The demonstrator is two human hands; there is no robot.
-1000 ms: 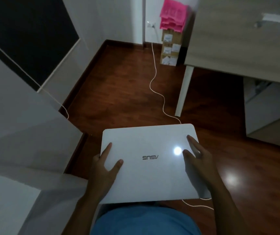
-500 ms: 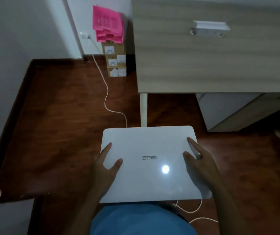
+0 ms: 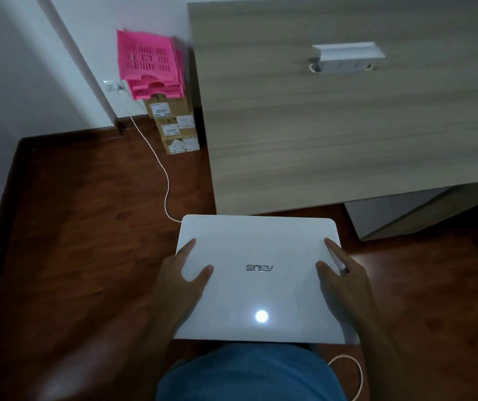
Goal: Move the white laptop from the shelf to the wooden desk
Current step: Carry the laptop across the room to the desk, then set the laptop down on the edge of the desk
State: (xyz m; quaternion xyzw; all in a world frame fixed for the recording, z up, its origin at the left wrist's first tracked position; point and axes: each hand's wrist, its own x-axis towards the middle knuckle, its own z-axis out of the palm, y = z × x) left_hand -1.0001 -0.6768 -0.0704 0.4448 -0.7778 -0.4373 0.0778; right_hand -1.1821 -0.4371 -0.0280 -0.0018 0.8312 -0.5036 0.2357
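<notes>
Laptop point(image 3: 258, 279), white ASUS, closed, held flat between my hands above floor, just short of wooden desk point(image 3: 347, 125) near edge. Left hand point(image 3: 180, 285) clamps left side, thumb on lid; right hand point(image 3: 344, 285) clamps right side, thumb on lid.

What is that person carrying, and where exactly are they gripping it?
A closed white laptop, held flat by its two side edges: the left hand on its left edge and the right hand on its right, thumbs resting on the lid.
</notes>
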